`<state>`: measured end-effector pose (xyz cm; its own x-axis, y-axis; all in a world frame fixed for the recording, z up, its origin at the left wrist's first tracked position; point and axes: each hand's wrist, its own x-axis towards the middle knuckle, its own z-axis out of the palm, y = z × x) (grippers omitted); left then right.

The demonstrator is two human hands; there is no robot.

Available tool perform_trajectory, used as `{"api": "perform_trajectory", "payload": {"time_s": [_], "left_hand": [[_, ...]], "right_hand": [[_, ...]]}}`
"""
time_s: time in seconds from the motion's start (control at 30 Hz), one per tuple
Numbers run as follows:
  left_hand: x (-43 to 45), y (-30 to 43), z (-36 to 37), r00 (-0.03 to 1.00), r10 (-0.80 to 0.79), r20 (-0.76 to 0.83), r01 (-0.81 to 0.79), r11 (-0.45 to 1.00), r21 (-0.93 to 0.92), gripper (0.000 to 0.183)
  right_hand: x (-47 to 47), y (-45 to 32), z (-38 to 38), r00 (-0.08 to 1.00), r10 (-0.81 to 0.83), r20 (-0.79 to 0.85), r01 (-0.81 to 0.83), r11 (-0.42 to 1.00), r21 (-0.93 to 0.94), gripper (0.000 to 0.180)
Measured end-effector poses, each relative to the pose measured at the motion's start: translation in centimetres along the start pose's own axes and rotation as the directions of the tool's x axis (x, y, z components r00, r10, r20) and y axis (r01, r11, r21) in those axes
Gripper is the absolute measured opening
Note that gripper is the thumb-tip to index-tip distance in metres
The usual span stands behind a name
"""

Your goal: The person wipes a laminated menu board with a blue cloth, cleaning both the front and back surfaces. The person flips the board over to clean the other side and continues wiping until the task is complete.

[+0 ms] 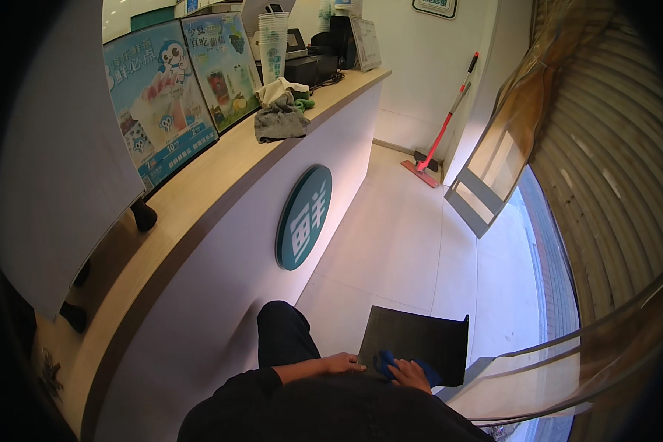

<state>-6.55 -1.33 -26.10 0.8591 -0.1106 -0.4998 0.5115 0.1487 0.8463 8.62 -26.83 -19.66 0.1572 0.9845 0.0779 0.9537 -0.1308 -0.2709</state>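
Note:
Low in front of me is a flat black panel with a raised edge along its right side. My left hand grips the panel's left edge, thumb on top. Near the panel's lower edge, my right hand presses a blue cloth against its dark surface. Part of the cloth spreads out to the right of the fingers. What lies under the panel is hidden, and my dark sleeves and body cover the bottom of the view.
A wood-topped counter curves along the left, bearing grey and white cloths, stacked plastic cups and posters. A red-handled floor squeegee or mop leans in the far corner. Clear strip curtains and a corrugated shutter are at right.

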Motion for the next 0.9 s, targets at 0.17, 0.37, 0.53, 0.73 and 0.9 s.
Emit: {"api": "perform_trajectory", "payload": {"time_s": [0.17, 0.37, 0.53, 0.73, 0.9], "left_hand": [[0.9, -1.0, -0.6, 0.999, 0.014, -0.039, -0.008, 0.989, 0.149, 0.042], [0.2, 0.2, -0.3, 1.000, -0.028, 0.005, 0.028, 0.999, 0.045, 0.041], [-0.1, 0.5, -0.4, 0.998, -0.054, -0.018, 0.055, 0.995, 0.087, 0.039], [-0.3, 0.1, -0.4, 0.999, -0.027, 0.032, 0.028, 0.999, -0.034, 0.038], [-0.5, 0.1, -0.6, 0.999, -0.052, 0.017, 0.052, 0.998, -0.035, 0.039]], "right_hand": [[-1.0, 0.1, -1.0, 1.000, 0.002, 0.028, -0.002, 1.000, 0.030, 0.055], [1.6, -0.9, -2.6, 0.986, 0.152, -0.068, -0.152, 0.988, 0.004, 0.055], [4.9, 1.3, -1.3, 0.953, 0.249, -0.171, -0.246, 0.968, 0.040, 0.055], [10.0, 6.8, -0.1, 0.867, 0.426, -0.257, -0.430, 0.902, 0.043, 0.057], [13.2, 10.8, -0.3, 0.784, 0.556, -0.275, -0.550, 0.828, 0.106, 0.056]]}}
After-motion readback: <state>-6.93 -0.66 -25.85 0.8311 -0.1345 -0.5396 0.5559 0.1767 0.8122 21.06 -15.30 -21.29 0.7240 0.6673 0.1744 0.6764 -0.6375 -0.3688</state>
